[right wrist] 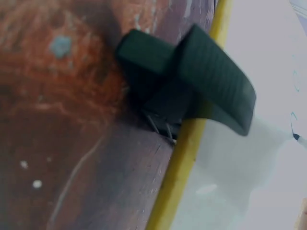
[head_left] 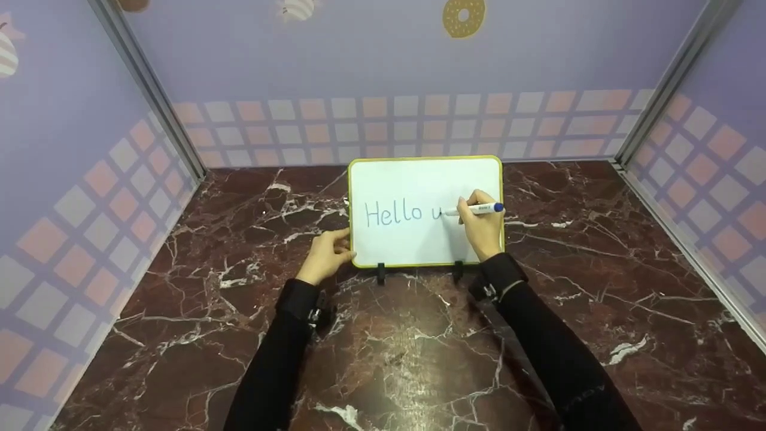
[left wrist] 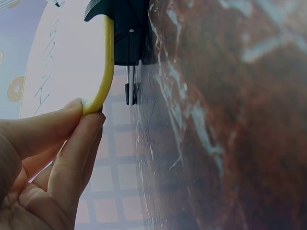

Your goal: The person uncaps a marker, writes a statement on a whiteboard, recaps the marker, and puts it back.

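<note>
The right hand (head_left: 480,227) pinches a slim, white, blue-ended plastic marker (head_left: 482,209), nearly level before the yellow-rimmed white rectangular board (head_left: 407,245), its tip leftward, apparently touching the last blue letter (head_left: 437,214); the left hand (head_left: 327,256) grips the board's lower-left corner.

Underfoot of it all, a dark red marbled surface (head_left: 179,359) with white veins, glossy near the front. Behind, a lilac back wall (head_left: 371,66) with a brown doughnut print (head_left: 450,18) above rows of pink and white squares (head_left: 437,105). At both back corners, grey metal posts (head_left: 673,78).
</note>
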`<state>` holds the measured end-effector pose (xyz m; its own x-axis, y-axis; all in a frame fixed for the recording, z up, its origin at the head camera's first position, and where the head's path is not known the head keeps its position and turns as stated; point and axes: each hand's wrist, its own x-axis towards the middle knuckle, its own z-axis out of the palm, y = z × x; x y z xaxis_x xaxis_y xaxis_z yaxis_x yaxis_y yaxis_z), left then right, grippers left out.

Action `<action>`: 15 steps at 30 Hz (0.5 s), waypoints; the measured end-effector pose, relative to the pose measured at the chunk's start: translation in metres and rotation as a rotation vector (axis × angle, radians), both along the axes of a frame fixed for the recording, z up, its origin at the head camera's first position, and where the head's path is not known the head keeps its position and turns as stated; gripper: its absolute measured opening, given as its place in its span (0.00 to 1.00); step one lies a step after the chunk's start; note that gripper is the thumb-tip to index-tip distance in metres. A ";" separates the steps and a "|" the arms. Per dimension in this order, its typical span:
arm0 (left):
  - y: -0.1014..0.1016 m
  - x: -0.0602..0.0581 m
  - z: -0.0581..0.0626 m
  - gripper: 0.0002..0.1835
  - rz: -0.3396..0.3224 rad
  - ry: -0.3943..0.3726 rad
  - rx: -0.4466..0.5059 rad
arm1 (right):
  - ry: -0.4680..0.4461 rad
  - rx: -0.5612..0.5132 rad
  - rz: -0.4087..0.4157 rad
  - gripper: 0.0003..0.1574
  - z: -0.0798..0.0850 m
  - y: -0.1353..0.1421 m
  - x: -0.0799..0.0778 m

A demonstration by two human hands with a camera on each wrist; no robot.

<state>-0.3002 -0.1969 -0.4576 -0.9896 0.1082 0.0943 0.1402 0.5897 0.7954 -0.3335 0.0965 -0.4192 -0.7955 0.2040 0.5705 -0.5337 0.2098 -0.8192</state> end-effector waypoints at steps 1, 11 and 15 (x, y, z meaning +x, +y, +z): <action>0.000 0.000 0.000 0.31 0.002 0.001 -0.001 | 0.001 0.015 -0.003 0.20 0.000 0.000 0.001; 0.000 -0.001 -0.001 0.30 0.004 0.014 -0.002 | 0.002 0.031 -0.052 0.19 0.004 0.004 -0.001; 0.000 -0.001 -0.001 0.30 0.003 0.014 0.001 | 0.028 -0.032 -0.051 0.19 0.004 0.006 -0.003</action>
